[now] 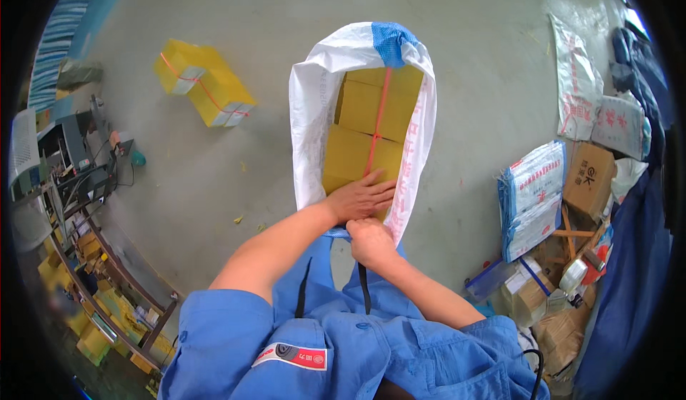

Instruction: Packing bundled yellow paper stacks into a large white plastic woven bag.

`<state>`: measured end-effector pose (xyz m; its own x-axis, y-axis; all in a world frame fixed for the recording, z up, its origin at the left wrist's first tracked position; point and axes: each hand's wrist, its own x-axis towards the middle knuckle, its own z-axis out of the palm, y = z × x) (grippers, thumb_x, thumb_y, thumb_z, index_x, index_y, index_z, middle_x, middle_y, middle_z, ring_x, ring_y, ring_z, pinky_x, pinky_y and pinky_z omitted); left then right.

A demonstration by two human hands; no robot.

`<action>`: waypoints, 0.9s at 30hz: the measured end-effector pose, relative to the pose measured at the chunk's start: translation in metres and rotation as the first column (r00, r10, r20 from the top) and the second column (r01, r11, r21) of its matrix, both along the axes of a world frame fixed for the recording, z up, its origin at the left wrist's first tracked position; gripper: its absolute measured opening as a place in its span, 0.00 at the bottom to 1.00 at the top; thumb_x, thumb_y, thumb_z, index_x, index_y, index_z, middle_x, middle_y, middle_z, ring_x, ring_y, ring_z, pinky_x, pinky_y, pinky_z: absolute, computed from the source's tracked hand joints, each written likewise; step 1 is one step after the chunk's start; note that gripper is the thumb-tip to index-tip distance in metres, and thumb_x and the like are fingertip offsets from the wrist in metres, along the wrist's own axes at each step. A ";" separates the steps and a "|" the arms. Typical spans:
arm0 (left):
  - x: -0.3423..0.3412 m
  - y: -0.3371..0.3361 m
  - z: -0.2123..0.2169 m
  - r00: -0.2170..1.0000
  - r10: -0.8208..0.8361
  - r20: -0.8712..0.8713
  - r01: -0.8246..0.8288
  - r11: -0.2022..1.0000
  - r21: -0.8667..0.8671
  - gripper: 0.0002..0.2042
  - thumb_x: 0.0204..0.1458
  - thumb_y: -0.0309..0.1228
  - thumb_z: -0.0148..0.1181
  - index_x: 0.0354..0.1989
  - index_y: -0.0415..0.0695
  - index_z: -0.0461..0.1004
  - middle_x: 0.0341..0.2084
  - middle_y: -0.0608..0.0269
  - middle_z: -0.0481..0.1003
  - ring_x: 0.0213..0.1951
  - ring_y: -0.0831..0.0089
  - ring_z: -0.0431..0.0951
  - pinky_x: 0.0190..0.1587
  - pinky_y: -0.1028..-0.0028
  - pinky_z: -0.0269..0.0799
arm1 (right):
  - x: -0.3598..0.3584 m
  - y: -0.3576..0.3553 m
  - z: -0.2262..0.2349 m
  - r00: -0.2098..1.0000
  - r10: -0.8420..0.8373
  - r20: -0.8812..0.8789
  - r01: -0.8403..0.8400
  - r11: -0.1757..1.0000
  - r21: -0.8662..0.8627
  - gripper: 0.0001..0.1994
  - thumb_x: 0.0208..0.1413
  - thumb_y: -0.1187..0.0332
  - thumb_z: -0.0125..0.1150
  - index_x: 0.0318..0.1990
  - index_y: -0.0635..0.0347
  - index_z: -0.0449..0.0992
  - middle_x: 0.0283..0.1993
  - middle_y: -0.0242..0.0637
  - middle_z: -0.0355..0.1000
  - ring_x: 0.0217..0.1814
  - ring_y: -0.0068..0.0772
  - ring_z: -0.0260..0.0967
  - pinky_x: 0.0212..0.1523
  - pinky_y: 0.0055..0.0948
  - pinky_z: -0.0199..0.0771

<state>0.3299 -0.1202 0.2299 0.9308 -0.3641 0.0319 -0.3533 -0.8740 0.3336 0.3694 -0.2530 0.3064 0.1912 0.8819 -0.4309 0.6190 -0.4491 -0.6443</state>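
A white woven sack [306, 132] with a blue patch at its far rim stands open in front of me. Inside it are several yellow boxes [361, 153], bound with a pink-red string [376, 134] that is knotted near the middle. My left hand [363, 198] reaches into the sack's mouth and lies on the near yellow box, fingers stretched out to the right. Just below it, my right hand [373, 241] is closed in a fist around the sack's near rim. The lower part of the boxes is hidden by the sack and my hands.
Tied yellow bundles [214, 86] lie on the floor at far left. A dark metal rack [107, 293] and a machine [71, 146] line the left side. On the right are stacked folded sacks [532, 196], a cardboard box [589, 178] and flat plastic sacks [577, 78].
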 end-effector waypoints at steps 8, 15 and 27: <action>0.012 0.006 0.002 0.994 0.022 -0.108 -0.040 0.985 -0.168 0.30 0.49 0.46 0.55 0.58 0.40 0.69 0.67 0.59 0.60 0.72 0.67 0.49 0.72 0.49 0.41 | -0.015 0.000 0.028 0.979 -0.201 0.038 0.195 0.974 0.112 0.03 0.41 0.77 0.54 0.23 0.58 0.70 0.23 0.40 0.69 0.31 0.46 0.71 0.32 0.45 0.71; 0.024 0.005 0.016 0.990 0.058 -0.126 -0.081 0.978 -0.191 0.33 0.48 0.43 0.59 0.64 0.41 0.64 0.69 0.58 0.58 0.72 0.65 0.50 0.72 0.51 0.42 | 0.010 -0.011 0.044 0.983 -0.175 -0.045 0.181 0.959 0.220 0.04 0.42 0.79 0.54 0.27 0.60 0.74 0.26 0.41 0.71 0.31 0.47 0.71 0.31 0.43 0.71; 0.047 0.082 0.021 0.218 0.775 -0.594 -0.882 -0.104 -0.459 0.32 0.63 0.43 0.46 0.69 0.32 0.52 0.69 0.41 0.53 0.71 0.49 0.49 0.72 0.61 0.45 | 0.155 -0.001 -0.113 -0.189 -0.580 -0.792 0.920 0.178 -0.350 0.29 0.70 0.51 0.38 0.69 0.62 0.57 0.68 0.41 0.61 0.69 0.36 0.59 0.68 0.39 0.58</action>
<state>0.3766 -0.0385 0.2513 0.5106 0.7788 -0.3644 0.5547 0.0255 0.8316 0.5243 -0.2541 0.1935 0.6263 0.3889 -0.6756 -0.7520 0.0731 -0.6551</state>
